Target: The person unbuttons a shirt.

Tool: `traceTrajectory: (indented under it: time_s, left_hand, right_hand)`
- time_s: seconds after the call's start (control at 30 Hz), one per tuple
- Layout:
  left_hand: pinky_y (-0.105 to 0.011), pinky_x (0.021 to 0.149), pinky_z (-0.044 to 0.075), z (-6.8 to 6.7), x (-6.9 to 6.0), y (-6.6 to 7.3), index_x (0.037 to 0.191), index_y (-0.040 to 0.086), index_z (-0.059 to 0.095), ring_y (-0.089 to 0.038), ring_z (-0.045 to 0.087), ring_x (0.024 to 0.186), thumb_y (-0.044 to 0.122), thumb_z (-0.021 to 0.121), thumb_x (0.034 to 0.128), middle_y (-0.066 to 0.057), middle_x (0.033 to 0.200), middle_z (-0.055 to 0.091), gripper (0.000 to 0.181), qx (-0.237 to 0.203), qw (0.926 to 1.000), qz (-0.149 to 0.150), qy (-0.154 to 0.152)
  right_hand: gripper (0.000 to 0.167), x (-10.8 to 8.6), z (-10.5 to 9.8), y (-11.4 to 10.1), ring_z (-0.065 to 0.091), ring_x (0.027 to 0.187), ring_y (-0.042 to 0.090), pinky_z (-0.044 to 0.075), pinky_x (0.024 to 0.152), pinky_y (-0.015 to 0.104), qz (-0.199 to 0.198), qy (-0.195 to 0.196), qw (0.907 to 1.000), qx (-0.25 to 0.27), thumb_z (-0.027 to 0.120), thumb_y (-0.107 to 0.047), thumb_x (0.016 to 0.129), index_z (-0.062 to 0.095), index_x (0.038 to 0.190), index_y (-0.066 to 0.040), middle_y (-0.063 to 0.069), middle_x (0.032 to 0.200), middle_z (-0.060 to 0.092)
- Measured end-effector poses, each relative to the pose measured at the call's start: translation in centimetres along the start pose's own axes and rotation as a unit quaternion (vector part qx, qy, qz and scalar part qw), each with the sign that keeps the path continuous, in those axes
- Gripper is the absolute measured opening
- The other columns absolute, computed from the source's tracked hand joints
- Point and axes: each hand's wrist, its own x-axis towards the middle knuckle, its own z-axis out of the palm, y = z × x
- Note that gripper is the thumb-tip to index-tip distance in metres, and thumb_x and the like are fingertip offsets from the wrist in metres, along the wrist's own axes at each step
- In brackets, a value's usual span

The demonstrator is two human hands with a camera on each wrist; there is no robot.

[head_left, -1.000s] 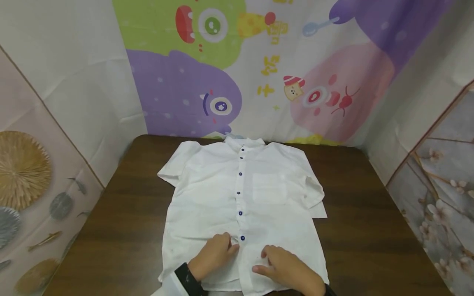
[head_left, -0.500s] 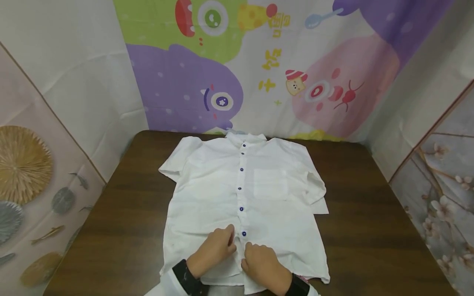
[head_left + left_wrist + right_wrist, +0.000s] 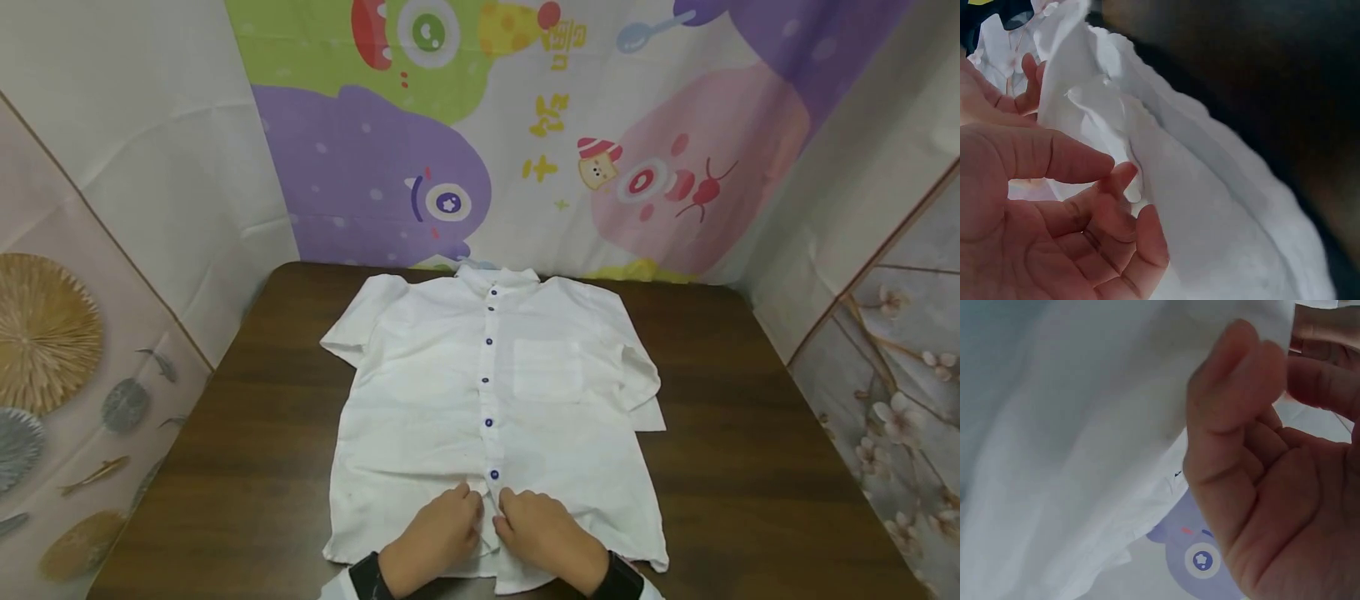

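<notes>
A white short-sleeved button-up shirt point(image 3: 420, 400) lies front side up, collar away from me, with dark blue buttons down its placket. Both hands are at the lower placket, just below the lowest visible button point(image 3: 494, 474). My left hand point(image 3: 442, 529) pinches the edge of the left front panel; in the left wrist view its thumb and index finger point(image 3: 1124, 175) meet at the cloth. Close beside it, my right hand point(image 3: 543, 533) grips the other front edge with curled fingers. In the right wrist view the cloth point(image 3: 1116, 412) rises next to those fingers. The exact pinch points are partly hidden.
The shirt lies on a dark brown wooden table point(image 3: 750, 467), with bare wood on both sides. A cartoon-printed curtain point(image 3: 525, 225) hangs behind the far edge. Patterned panels point(image 3: 75, 375) stand to the left and right.
My right hand has come in from the right to the placket and taken hold of its edge. The left hand has dropped slightly toward the hem over the last half second.
</notes>
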Motion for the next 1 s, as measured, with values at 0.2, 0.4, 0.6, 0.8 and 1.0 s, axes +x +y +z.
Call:
traceTrajectory:
  time_s: [0.2, 0.4, 0.6, 0.8, 1.0]
  left_hand:
    - [-0.022, 0.053, 0.040, -0.2, 0.1, -0.4, 0.081, 0.008, 0.059, -0.007, 0.045, 0.060, 0.008, 0.059, 0.0805, 0.003, 0.071, 0.049, 0.001, -0.031, 0.9994, 0.015, 0.010]
    - [-0.020, 0.055, 0.037, -1.3, 1.0, -0.9, 0.085, 0.011, 0.056, -0.006, 0.040, 0.063, 0.012, 0.062, 0.0818, 0.006, 0.072, 0.046, 0.007, -0.069, 0.9974, -0.010, 0.020]
    - [-0.020, 0.059, 0.037, -1.8, 1.6, -1.1, 0.090, 0.012, 0.055, -0.011, 0.039, 0.071, 0.025, 0.072, 0.0779, 0.003, 0.081, 0.046, 0.025, -0.042, 0.9944, -0.008, 0.097]
    - [-0.023, 0.063, 0.038, -1.7, 2.2, -1.2, 0.092, 0.012, 0.056, -0.013, 0.039, 0.074, 0.030, 0.078, 0.0721, 0.000, 0.087, 0.050, 0.035, -0.018, 0.9820, 0.019, 0.187]
    - [-0.029, 0.073, 0.042, -2.0, 3.3, -1.1, 0.097, 0.014, 0.059, -0.016, 0.049, 0.085, 0.033, 0.076, 0.0744, 0.000, 0.097, 0.059, 0.035, -0.025, 0.9728, 0.013, 0.230]
  right_hand:
    - [0.020, 0.3, 0.2, 0.2, 0.040, 0.048, 0.013, 0.032, 0.044, 0.028, 0.003, 0.022, 0.9997, -0.010, 0.057, -0.022, 0.088, 0.049, 0.074, -0.011, 0.001, 0.058, 0.046]
    - [0.022, 0.5, -0.9, 0.3, 0.036, 0.047, 0.008, 0.029, 0.044, 0.023, -0.005, 0.033, 0.9992, 0.025, 0.058, -0.018, 0.087, 0.046, 0.069, -0.014, -0.005, 0.055, 0.040]
    - [0.022, 0.7, -2.6, 0.3, 0.035, 0.048, 0.004, 0.029, 0.045, 0.020, -0.012, 0.046, 0.9967, 0.065, 0.057, -0.016, 0.086, 0.047, 0.066, -0.016, -0.008, 0.054, 0.037]
    - [0.017, 1.0, -3.9, 0.4, 0.037, 0.054, 0.004, 0.032, 0.048, 0.019, -0.034, 0.090, 0.9921, 0.080, 0.057, -0.013, 0.086, 0.052, 0.069, -0.015, -0.008, 0.061, 0.041]
    - [0.011, 1.4, -4.9, 0.5, 0.044, 0.068, 0.008, 0.040, 0.059, 0.020, -0.045, 0.152, 0.9832, 0.090, 0.058, -0.012, 0.086, 0.057, 0.076, -0.012, -0.007, 0.075, 0.048]
